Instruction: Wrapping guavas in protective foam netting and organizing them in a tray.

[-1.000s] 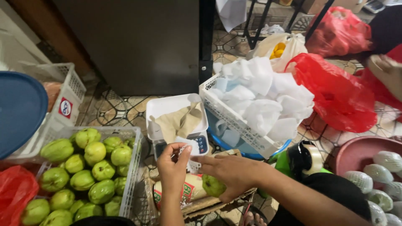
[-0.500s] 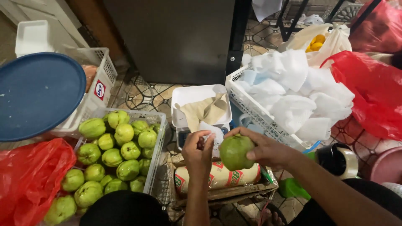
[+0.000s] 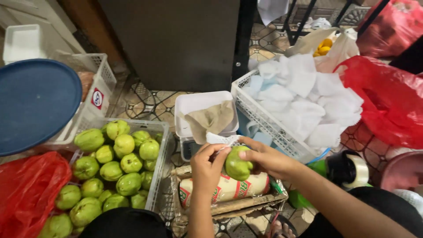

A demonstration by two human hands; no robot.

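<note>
My right hand [image 3: 269, 159] grips a green guava [image 3: 238, 164] low in the middle of the view. My left hand [image 3: 206, 166] pinches a white foam net sleeve [image 3: 221, 139] against the top of that fruit. Both hands hover over a printed roll [image 3: 227, 187] lying in a wooden crate [image 3: 246, 205]. Just behind them stands a white weighing scale [image 3: 200, 105] with a piece of brown paper [image 3: 213, 119] on its tray.
A white basket [image 3: 159, 169] of several green guavas is at the left, beside a red plastic bag [image 3: 26, 189] and a blue round lid [image 3: 35, 103]. At the right stand a white basket [image 3: 260, 114] of foam sleeves, a red bag [image 3: 387, 99] and a tape roll [image 3: 352, 169].
The view has shifted left and closer. My right hand has lifted the guava from below up between both hands, and the left hand now holds a foam sleeve against it.
</note>
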